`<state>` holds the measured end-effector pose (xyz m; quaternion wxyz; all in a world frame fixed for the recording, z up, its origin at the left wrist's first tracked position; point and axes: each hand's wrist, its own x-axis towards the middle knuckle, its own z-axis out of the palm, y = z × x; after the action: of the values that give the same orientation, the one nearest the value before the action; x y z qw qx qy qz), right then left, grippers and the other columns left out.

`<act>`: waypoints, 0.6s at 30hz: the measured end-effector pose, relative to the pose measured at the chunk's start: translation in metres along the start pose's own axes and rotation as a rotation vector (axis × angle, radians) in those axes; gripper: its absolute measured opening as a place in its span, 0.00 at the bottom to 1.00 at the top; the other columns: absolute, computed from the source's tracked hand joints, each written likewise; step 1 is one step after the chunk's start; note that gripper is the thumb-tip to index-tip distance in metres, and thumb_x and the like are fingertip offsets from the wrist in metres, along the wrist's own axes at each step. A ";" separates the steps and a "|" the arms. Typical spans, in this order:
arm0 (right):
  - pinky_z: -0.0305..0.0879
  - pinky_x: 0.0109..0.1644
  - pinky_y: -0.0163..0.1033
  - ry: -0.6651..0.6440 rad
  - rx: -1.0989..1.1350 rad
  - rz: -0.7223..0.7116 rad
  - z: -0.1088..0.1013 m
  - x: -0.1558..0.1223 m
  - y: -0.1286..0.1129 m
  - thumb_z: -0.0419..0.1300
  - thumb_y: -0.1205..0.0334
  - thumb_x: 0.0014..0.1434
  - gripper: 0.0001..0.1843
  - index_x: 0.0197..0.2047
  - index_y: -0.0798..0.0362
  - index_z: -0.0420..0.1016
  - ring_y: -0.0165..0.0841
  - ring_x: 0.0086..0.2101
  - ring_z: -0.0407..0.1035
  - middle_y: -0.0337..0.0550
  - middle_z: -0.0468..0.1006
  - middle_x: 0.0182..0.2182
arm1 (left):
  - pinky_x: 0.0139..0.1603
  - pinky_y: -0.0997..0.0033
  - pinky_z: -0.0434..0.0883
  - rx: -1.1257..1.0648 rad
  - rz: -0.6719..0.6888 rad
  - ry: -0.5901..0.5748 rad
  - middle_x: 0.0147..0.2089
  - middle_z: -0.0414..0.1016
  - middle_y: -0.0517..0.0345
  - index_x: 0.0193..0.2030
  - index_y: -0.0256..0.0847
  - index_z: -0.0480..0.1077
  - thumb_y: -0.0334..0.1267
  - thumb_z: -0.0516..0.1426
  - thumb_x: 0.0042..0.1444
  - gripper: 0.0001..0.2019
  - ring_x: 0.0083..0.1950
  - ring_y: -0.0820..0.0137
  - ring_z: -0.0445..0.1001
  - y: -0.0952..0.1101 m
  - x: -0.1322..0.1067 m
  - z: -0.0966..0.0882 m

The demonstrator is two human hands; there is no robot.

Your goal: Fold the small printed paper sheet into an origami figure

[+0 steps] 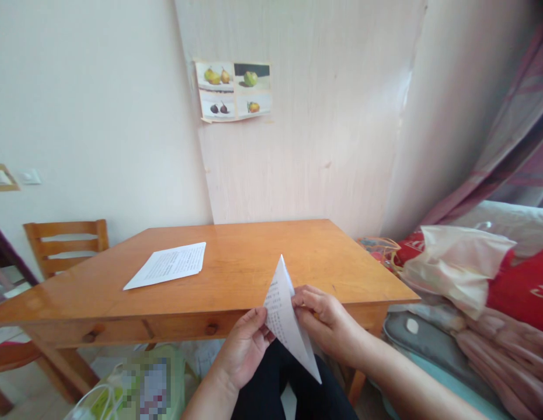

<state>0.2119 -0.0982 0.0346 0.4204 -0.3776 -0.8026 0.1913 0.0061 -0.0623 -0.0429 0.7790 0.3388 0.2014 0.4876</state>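
A folded sheet of printed paper is held up between my two hands, just in front of the table edge and over my lap. It has a triangular outline, with one point up and another pointing down to the right. My left hand pinches its left edge between thumb and fingers. On the other side, my right hand grips the right edge, its fingertips partly hidden behind the paper. A stack of printed sheets lies flat on the wooden table, towards the left.
Two drawer knobs, one of them a round knob, stick out from the table front. A wooden chair stands at the left. Below is a green container with cables. Bags, including a white plastic bag, and cloth fill the right side.
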 end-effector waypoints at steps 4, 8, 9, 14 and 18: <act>0.68 0.41 0.39 -0.087 -0.011 0.025 -0.006 -0.004 -0.006 0.58 0.57 0.67 0.10 0.36 0.52 0.75 0.35 0.37 0.71 0.43 0.76 0.38 | 0.43 0.71 0.67 0.056 0.060 0.116 0.41 0.80 0.53 0.40 0.37 0.78 0.39 0.65 0.59 0.08 0.41 0.69 0.74 0.002 0.001 0.005; 0.66 0.39 0.38 -0.015 -0.027 0.105 0.003 -0.005 0.004 0.62 0.60 0.63 0.12 0.28 0.53 0.70 0.35 0.36 0.71 0.45 0.75 0.39 | 0.41 0.71 0.67 0.133 0.141 0.183 0.39 0.78 0.53 0.37 0.36 0.77 0.40 0.66 0.57 0.08 0.40 0.70 0.72 0.003 0.002 0.013; 0.66 0.38 0.38 0.008 -0.027 0.122 0.005 -0.005 0.006 0.61 0.62 0.63 0.13 0.26 0.53 0.69 0.35 0.36 0.70 0.45 0.75 0.39 | 0.41 0.71 0.67 0.154 0.159 0.184 0.39 0.78 0.53 0.36 0.36 0.77 0.41 0.66 0.57 0.09 0.40 0.70 0.72 0.003 0.001 0.015; 0.67 0.43 0.42 0.057 -0.071 0.131 0.009 -0.005 0.008 0.58 0.67 0.63 0.12 0.27 0.52 0.69 0.37 0.39 0.71 0.47 0.76 0.41 | 0.44 0.69 0.69 0.316 0.268 0.238 0.46 0.80 0.52 0.49 0.40 0.77 0.44 0.66 0.56 0.16 0.44 0.67 0.74 0.006 0.000 0.023; 0.63 0.57 0.53 0.162 -0.230 0.095 0.008 -0.006 0.009 0.60 0.66 0.61 0.08 0.29 0.51 0.73 0.46 0.55 0.66 0.52 0.74 0.55 | 0.56 0.66 0.69 0.479 0.390 0.297 0.54 0.79 0.51 0.59 0.42 0.74 0.45 0.66 0.56 0.24 0.56 0.61 0.74 0.007 0.000 0.025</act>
<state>0.2120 -0.0970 0.0211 0.4281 -0.4749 -0.7640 0.0866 0.0179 -0.0690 -0.0208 0.5316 0.4695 0.3531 0.6101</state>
